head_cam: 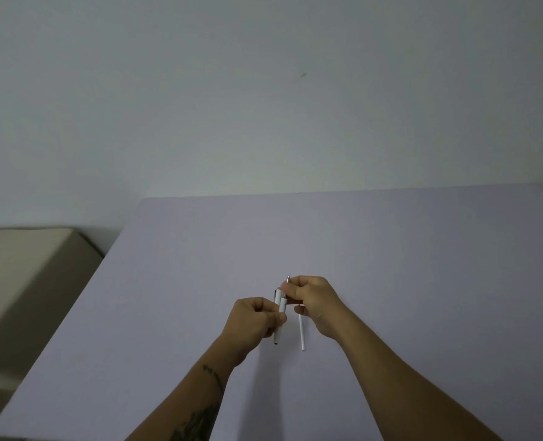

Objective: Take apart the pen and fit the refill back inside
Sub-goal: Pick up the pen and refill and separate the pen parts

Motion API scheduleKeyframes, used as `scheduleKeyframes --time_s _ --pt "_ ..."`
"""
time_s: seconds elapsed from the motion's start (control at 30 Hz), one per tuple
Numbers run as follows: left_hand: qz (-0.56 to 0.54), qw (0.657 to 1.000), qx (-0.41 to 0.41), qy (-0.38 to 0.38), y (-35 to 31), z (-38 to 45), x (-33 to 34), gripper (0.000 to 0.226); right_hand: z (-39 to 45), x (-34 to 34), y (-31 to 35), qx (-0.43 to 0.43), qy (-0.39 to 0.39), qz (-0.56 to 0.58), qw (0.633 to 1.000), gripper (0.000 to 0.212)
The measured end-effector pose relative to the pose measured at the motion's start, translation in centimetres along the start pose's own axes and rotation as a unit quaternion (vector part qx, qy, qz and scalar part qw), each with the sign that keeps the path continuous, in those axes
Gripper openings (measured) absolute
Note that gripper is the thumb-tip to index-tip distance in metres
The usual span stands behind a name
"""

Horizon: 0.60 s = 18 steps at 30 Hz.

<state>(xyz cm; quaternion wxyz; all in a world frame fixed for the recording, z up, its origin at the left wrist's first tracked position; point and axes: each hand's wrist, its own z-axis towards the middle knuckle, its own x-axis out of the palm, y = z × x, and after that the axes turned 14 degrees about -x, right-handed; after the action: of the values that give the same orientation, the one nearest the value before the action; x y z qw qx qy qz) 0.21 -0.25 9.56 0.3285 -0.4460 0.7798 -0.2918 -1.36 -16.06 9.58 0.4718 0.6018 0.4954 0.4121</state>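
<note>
My left hand (253,316) grips a white pen barrel (279,316) upright, its dark end pointing down towards me. My right hand (316,300) pinches a thin white refill (301,332). The refill's metal tip (287,278) sticks out above my right fingers, and its long white tail hangs down below the hand. Barrel and refill are side by side, close together at the top. Both hands hover just above the lilac table (391,249). Whether other small pen parts sit between the fingers is hidden.
The lilac table runs to a plain pale wall (264,90) at the back. A beige piece of furniture (25,265) stands lower down past the table's left edge.
</note>
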Motion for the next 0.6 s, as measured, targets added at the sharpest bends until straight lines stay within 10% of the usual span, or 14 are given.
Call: scheduleKeyframes --time_s 0.6 --pt "0.035 0.999 0.006 -0.010 0.0 -0.3 -0.9 0.013 -0.2 0.2 1.2 0.008 0.048 -0.042 0.998 0.023"
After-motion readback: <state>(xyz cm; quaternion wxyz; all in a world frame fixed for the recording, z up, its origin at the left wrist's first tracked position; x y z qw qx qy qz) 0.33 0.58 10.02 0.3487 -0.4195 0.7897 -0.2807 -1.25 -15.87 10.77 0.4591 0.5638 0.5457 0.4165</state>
